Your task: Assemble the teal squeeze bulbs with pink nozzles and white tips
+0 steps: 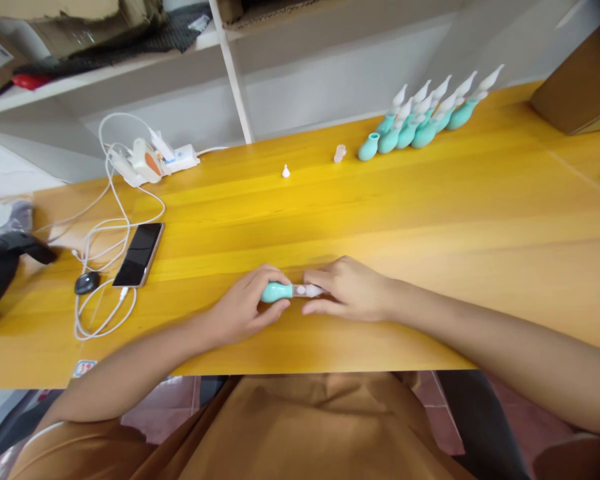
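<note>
A bulb syringe with a teal bulb (277, 292) and a clear neck (300, 291) lies level between my hands, near the front of the table. My left hand (247, 303) is closed round the bulb, thumb below and fingers above. At the other end, my right hand (347, 290) grips the whitish tip (314, 291), and its fingers hide the far part of that tip. Further back stand a small white nozzle (286, 171) and a clear connector piece (339, 153). Beside them is a teal bulb (369, 147) with no tip on it.
Several bulb syringes (424, 133) with pointed white tips stand grouped at the back right. A cardboard box (580, 80) is beyond them. On the left are a phone (139, 255), white cables, a power strip (180, 160) and a black object (10, 267). Shelves rise behind the table.
</note>
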Demonstrator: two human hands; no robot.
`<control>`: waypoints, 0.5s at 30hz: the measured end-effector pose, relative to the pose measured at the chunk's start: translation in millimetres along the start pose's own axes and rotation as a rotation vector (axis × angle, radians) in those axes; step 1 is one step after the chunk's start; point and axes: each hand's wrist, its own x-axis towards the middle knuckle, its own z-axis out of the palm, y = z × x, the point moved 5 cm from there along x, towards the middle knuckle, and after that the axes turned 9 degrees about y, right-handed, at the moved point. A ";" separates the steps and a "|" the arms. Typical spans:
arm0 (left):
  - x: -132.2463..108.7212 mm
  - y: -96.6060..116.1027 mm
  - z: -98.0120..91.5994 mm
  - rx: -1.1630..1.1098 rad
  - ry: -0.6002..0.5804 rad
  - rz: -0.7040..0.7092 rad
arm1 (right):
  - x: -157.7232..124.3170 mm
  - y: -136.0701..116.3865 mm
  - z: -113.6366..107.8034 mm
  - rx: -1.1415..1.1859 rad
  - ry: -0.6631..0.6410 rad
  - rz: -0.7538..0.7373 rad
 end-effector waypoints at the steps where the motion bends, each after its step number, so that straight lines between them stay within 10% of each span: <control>1: 0.4 -1.2 -2.7 0.010 0.039 -0.009 | 1.1 4.1 -1.6 0.110 0.015 0.080; 6: 1.0 -13.1 -6.7 0.027 0.141 -0.082 | 3.1 28.3 2.8 0.679 0.150 0.472; 15: -3.8 -19.1 -11.6 -0.064 0.309 -0.062 | 5.7 33.9 10.0 0.806 0.244 0.510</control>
